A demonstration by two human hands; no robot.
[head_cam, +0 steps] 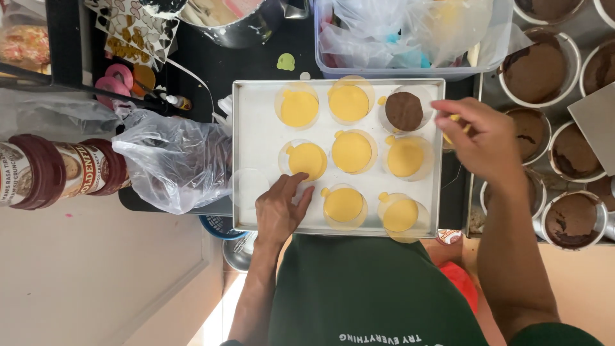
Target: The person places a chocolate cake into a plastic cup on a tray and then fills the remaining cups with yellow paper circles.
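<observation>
While the left hand (pixel 280 211) is pressed flat and empty on the tray (pixel 256 128) beside a yellow disc (pixel 306 159), the tray could be nudged and the clear cups shifted; the right hand (pixel 483 140) is pinched narrowly on a yellow piece (pixel 456 119) by the brown cake (pixel 404 111), which could be dropped; farther off, the plastic bin (pixel 397 67) crowds the tray's far edge

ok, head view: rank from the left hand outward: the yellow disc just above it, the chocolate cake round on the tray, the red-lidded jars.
1. Yellow disc, middle row's left end, just above the left hand.
2. Chocolate cake round, tray's top-right corner.
3. Red-lidded jars, lying off the tray at far left.
</observation>
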